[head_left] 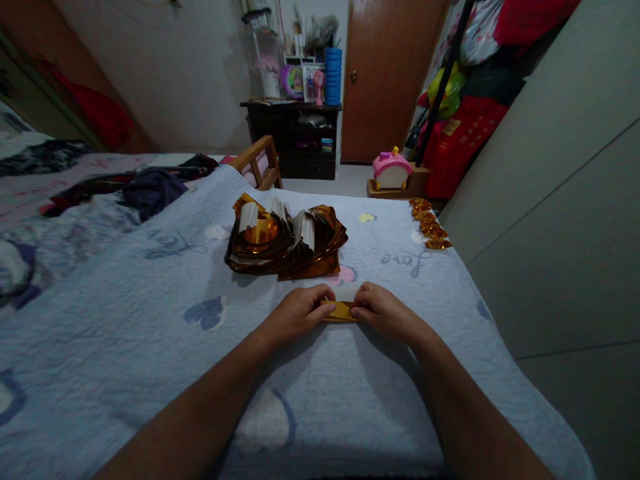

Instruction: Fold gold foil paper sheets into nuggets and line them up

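Note:
Between my two hands is a sheet of gold foil paper [341,311], its near edge folded over and its pale back showing beyond the fold. My left hand [306,310] pinches the left end with thumb and fingers. At the right end, my right hand [383,310] grips it in the same way. Just beyond my hands lies a thick, curled stack of gold foil paper [285,240] with white edges showing. Several folded gold paper pieces [431,225] stand in a row near the far right edge of the bed.
A light blue bedspread [165,347] covers the surface under my hands. Rumpled clothes [153,192] lie at the far left. A pale cabinet [565,220] borders the right side. Beyond the bed are a wooden chair [270,157], a dark shelf [295,143] and a pink toy case [393,171].

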